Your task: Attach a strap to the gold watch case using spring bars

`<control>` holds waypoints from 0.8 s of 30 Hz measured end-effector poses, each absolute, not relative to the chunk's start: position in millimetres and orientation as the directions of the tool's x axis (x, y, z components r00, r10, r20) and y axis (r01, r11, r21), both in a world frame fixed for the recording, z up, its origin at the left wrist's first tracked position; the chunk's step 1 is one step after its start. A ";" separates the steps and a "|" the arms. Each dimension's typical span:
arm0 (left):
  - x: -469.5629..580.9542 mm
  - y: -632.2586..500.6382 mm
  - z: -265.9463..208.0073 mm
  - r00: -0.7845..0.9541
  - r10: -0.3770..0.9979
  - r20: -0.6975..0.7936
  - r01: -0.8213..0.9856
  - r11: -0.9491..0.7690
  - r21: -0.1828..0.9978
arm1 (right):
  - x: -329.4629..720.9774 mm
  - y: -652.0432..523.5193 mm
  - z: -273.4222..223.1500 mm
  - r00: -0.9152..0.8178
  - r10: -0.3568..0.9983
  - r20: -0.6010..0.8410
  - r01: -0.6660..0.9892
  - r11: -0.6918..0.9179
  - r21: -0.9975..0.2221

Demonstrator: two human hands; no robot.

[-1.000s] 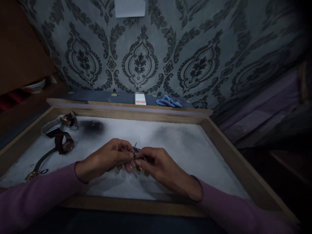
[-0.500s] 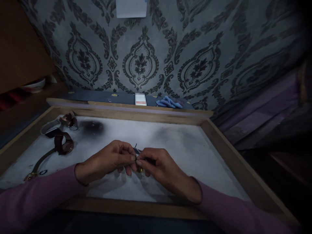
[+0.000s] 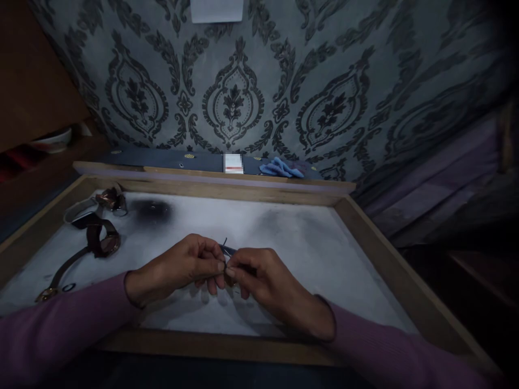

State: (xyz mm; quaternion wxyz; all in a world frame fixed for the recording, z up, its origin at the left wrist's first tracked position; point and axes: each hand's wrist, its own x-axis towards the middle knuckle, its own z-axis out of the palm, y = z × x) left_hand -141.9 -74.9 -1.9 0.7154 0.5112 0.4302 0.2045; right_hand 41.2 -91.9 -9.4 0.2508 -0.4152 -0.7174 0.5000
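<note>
My left hand (image 3: 190, 265) and my right hand (image 3: 259, 270) meet fingertip to fingertip above the white surface (image 3: 308, 254) of a wooden-rimmed tray. Both pinch at one small dark thing (image 3: 226, 266), mostly hidden by the fingers and too small to name. A bit of brownish-gold shows below it, beside my right fingers. Just behind the fingertips lies a thin dark tool (image 3: 227, 250), its kind unclear. Farther left are a dark-strapped wristwatch (image 3: 108, 244), a gold watch (image 3: 47, 293) with a long strap, and a small black ring (image 3: 68, 287).
A wooden rim (image 3: 211, 190) surrounds the white surface. More watches (image 3: 111, 200) sit in its far left corner. Behind the rim, a small white box (image 3: 233, 163) and a crumpled blue cloth (image 3: 281, 167) rest on a ledge against the patterned wall. A bowl (image 3: 52, 140) stands on the left shelf.
Both hands keep nearly the same pinch, with only a slight shift of the fingers. The gold part below them looks duller and browner now. The view has tilted slightly.
</note>
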 end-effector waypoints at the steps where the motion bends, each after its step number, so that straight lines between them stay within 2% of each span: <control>1: -141.9 -75.0 -2.4 0.544 0.734 -0.406 0.145 0.394 0.907 | 41.4 -91.8 -9.5 -0.530 0.847 -0.052 0.343 0.158 -0.926; 12: -141.7 -76.0 -6.3 0.548 0.751 -0.369 0.114 0.370 0.922 | 42.1 -91.8 -10.2 -0.518 0.855 -0.028 0.305 0.154 -0.940; 21: -141.1 -79.4 2.5 0.530 0.809 -0.253 0.141 0.210 0.968 | 41.7 -92.3 -0.6 -0.513 0.852 -0.104 0.205 0.003 -0.979; 24: -141.1 -80.6 2.8 0.534 0.817 -0.217 0.138 0.169 0.976 | 41.1 -91.9 0.4 -0.518 0.852 -0.084 0.180 0.013 -0.984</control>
